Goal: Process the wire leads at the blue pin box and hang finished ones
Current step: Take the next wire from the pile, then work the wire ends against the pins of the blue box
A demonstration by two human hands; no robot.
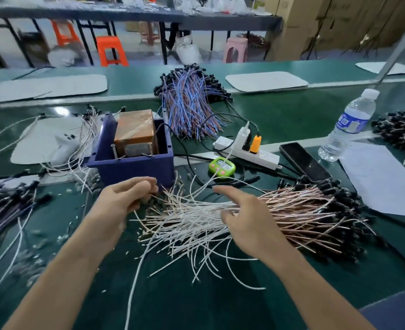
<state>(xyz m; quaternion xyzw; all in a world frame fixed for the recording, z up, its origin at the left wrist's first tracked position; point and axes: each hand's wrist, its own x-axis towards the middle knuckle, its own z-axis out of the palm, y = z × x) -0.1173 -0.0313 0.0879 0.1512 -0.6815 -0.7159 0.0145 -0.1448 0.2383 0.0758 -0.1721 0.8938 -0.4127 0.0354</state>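
The blue pin box point(130, 163) stands at centre on the green bench, with an orange-brown block point(134, 132) and two metal pins inside. In front of it lies a big pile of white and pink wire leads point(220, 220) with black ends to the right. My left hand point(123, 198) is just below the box, fingers curled and pinching the tips of a few leads at the pile's left edge. My right hand point(246, 220) lies on top of the pile, index finger stretched left, the other fingers bent into the wires.
Loose white leads point(77, 148) lie left of the box, dark leads point(3, 206) at far left. Behind are a blue-purple wire bundle point(189, 106), a power strip point(246, 148), a green timer point(221, 166), a phone point(304, 160), a water bottle point(349, 127) and white paper point(382, 179).
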